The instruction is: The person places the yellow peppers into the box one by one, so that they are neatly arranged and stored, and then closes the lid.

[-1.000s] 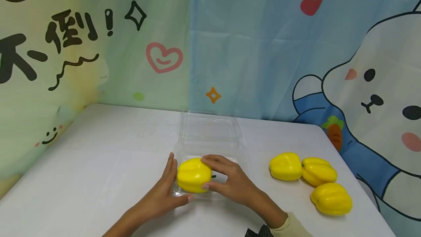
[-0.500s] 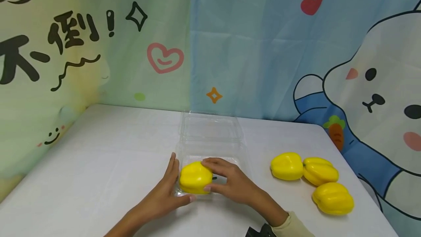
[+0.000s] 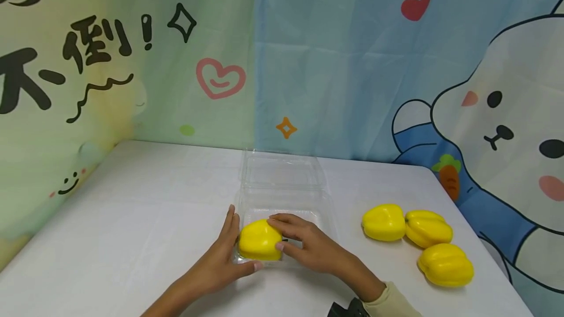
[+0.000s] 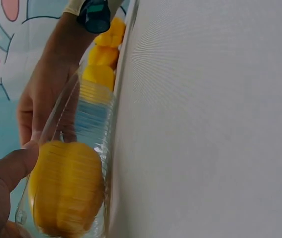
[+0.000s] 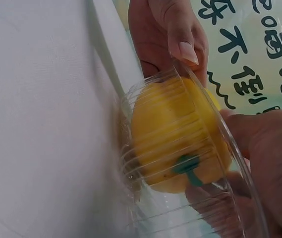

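A yellow bell pepper [image 3: 259, 241] lies in the front left corner of a clear plastic clamshell box [image 3: 308, 215], its green stem pointing right. My right hand [image 3: 314, 247] holds the pepper from the right side, fingers on top and thumb nearer me. Along the box's left side my left hand [image 3: 216, 260] stretches its fingers, and its thumb touches the front rim. Through the box wall the pepper [image 4: 66, 191] shows in the left wrist view. The right wrist view also shows the pepper [image 5: 175, 134] behind the ribbed wall, with the left thumb on the rim.
The box's lid [image 3: 282, 170] lies folded back, towards the printed backdrop [image 3: 326, 62]. On the right of the white table [image 3: 154, 209] are three more yellow bell peppers [image 3: 383, 222], grouped close together. A black device [image 3: 348, 308] sits at the right wrist.
The right hand has lowered the pepper a little, deeper into the box corner, and it has tipped slightly. The left hand stays almost where it was.
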Demonstrator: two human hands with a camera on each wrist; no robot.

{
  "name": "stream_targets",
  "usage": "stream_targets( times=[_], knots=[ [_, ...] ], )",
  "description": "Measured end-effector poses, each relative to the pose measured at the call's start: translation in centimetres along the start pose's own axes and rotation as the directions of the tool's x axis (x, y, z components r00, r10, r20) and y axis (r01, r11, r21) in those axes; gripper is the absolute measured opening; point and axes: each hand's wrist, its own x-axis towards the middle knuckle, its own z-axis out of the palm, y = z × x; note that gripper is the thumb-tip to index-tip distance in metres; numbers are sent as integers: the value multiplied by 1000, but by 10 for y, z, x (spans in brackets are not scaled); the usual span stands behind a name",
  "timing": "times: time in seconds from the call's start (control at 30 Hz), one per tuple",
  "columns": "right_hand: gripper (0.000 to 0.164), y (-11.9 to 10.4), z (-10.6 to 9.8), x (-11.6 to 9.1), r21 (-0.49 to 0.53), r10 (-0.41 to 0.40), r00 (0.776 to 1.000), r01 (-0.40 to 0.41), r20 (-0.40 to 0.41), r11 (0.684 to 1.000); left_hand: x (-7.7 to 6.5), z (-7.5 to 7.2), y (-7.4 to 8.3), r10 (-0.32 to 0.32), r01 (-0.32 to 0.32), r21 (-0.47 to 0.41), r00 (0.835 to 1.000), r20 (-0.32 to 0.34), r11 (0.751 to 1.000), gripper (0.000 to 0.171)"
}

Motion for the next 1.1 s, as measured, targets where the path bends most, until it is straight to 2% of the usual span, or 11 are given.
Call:
stream_targets(
  times=[0.33,0.67,0.8,0.93,1.1],
  knots=[
    [55,1,1,-2,51,67,995,-71,80,996,-1,2,-1,-10,10,-13,1000,-6,1000,114],
    [54,2,1,-2,65,75,993,-81,91,995,-1,2,-4,11,-11,-16,1000,0,1000,114],
    [62,2,-1,-2,126,98,990,-110,96,986,0,2,-4,22,-22,-12,1000,0,1000,114],
    [74,1,-2,-1,213,138,985,-158,105,964,1,2,-3,18,-18,0,1000,-6,1000,115],
    [76,2,-2,-1,229,162,982,-181,97,956,1,1,-3,12,-12,-18,1000,-2,1000,115]
  ],
)
